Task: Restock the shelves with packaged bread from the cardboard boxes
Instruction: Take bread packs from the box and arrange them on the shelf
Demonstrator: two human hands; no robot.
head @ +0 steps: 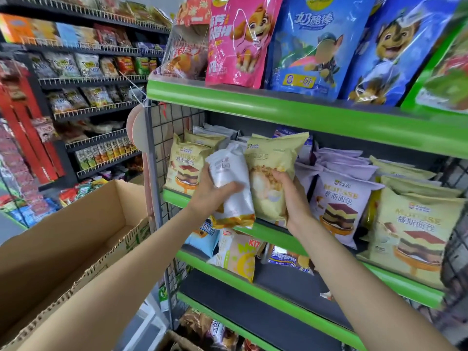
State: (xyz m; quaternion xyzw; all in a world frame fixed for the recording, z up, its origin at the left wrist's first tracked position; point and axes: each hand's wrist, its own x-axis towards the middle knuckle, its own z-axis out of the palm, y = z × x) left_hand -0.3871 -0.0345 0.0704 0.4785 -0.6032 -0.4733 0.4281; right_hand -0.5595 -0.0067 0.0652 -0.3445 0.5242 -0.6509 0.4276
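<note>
My left hand (210,192) grips a white bread pack (231,184) with an orange bottom edge, held upright in front of the middle green shelf (268,230). Right beside it, my right hand (291,196) holds a pale yellow bread pack (273,171) from below, its top leaning toward the shelf. Behind them stand yellow mousse bread packs (186,164) and, further right, lilac packs (340,201) and more yellow ones (410,234). An open cardboard box (65,244) sits at lower left under my left forearm; what its inside holds is hidden.
The top shelf (278,105) carries pink and blue cartoon snack bags. A lower shelf (291,282) holds a few packs at its left end. A wire grid panel (172,127) closes the rack's left side. Dark snack shelves (88,79) fill the far left aisle.
</note>
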